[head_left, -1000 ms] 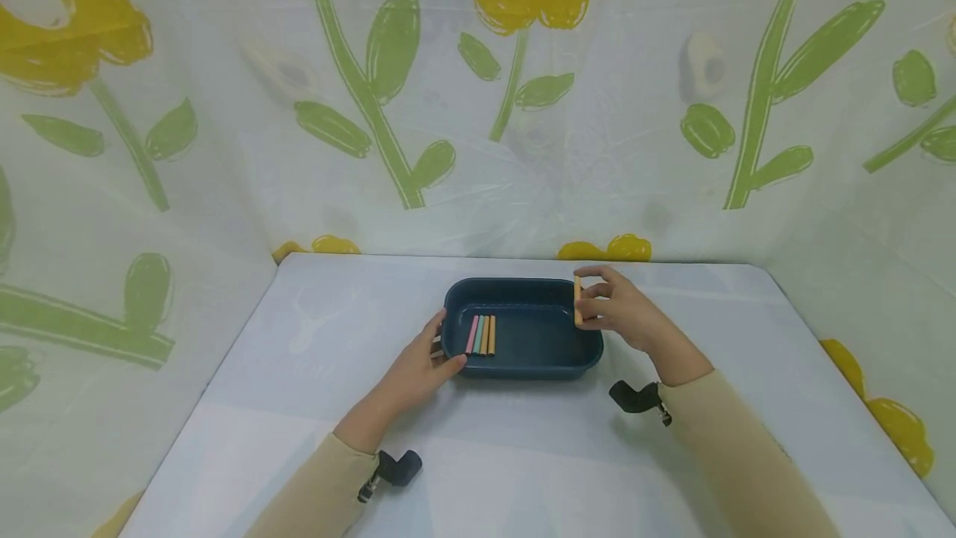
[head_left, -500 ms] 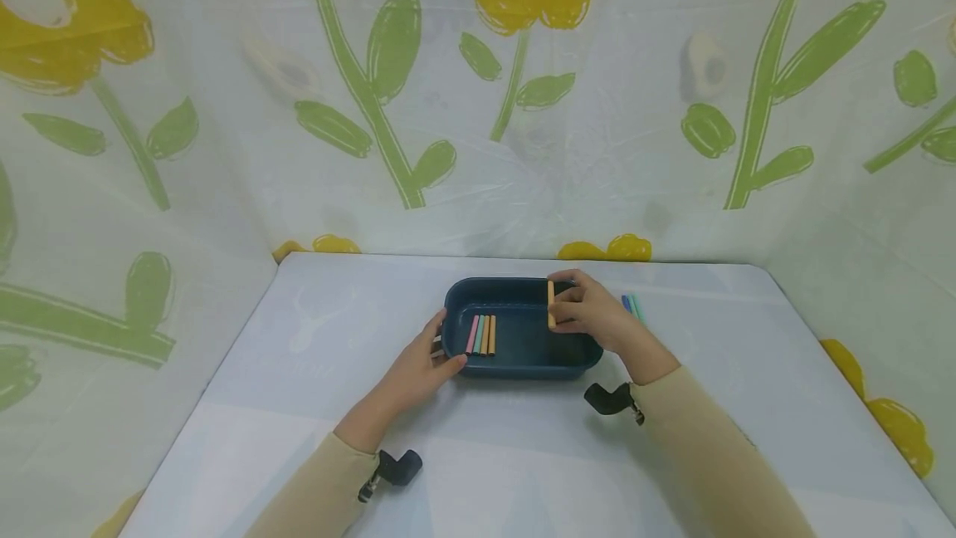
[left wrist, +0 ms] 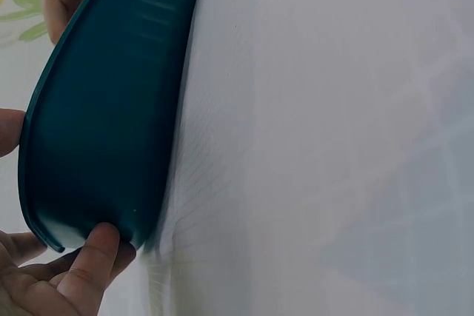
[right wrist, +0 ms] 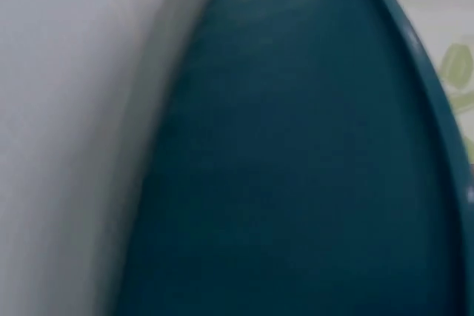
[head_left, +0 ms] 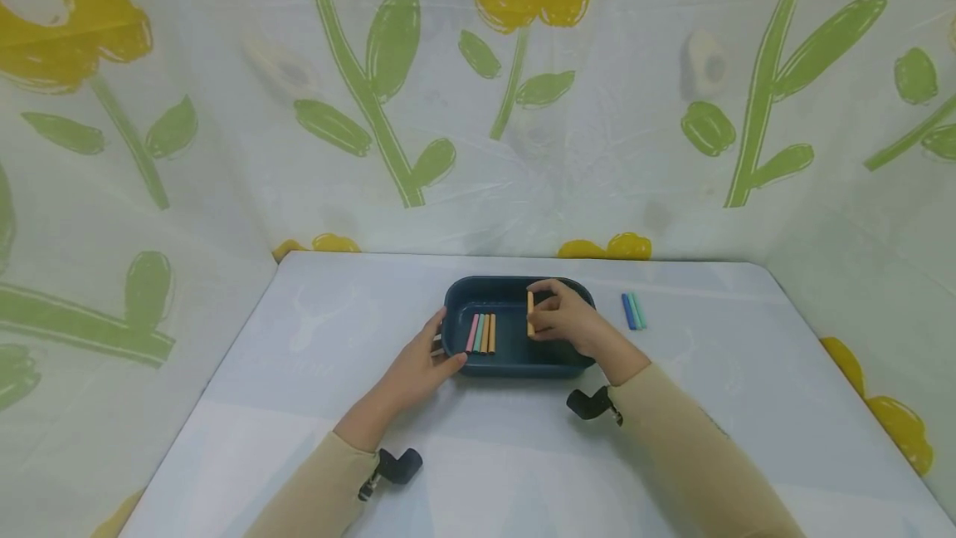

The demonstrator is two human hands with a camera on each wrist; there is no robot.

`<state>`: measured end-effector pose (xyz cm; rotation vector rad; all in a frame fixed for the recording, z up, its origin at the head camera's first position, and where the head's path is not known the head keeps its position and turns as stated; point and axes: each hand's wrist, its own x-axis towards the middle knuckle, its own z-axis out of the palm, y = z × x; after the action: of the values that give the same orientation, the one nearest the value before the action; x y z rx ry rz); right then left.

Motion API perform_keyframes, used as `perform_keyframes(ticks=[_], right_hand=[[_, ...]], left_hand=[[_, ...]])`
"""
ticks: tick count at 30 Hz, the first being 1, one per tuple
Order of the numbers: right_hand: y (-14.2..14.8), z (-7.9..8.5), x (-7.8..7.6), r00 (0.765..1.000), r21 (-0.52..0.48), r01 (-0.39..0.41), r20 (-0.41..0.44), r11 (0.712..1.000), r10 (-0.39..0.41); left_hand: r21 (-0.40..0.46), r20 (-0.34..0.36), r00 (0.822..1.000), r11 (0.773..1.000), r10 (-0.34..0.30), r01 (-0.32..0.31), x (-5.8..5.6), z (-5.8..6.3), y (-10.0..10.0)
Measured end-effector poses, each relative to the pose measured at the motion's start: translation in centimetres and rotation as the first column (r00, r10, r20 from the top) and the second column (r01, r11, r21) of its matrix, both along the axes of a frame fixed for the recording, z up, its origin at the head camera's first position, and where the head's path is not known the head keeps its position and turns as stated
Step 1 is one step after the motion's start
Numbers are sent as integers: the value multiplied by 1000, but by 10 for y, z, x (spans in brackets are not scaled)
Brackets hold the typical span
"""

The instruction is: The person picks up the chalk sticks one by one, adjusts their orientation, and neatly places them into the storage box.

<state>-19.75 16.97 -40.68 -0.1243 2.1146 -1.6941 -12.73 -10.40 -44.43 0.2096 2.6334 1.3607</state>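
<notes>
Orange stick partly behind fingers

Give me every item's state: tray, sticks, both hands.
Dark teal, rounded rectangular tray: upright on white table.
Slim pink stick: lying in tray.
Slim green stick: lying in tray.
Two slim orange sticks: lying in tray.
Third orange stick: held over tray.
Slim blue stick: lying on table.
Second green stick: lying beside blue stick.
Left hand: gripping tray's end.
Right hand: pinching third orange stick.
</notes>
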Motion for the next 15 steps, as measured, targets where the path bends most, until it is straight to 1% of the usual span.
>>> perform_keyframes(ticks=[6,15], right_hand=[[-9,-7,-1,1000,22,-4,-1,1000,4],[-25,-17,-5,999,101,14,28,995,-17]], left_hand=[[4,6,1000,1000,1,-1,0,1,1],[-4,9,1000,1000,0,0,0,1,0]])
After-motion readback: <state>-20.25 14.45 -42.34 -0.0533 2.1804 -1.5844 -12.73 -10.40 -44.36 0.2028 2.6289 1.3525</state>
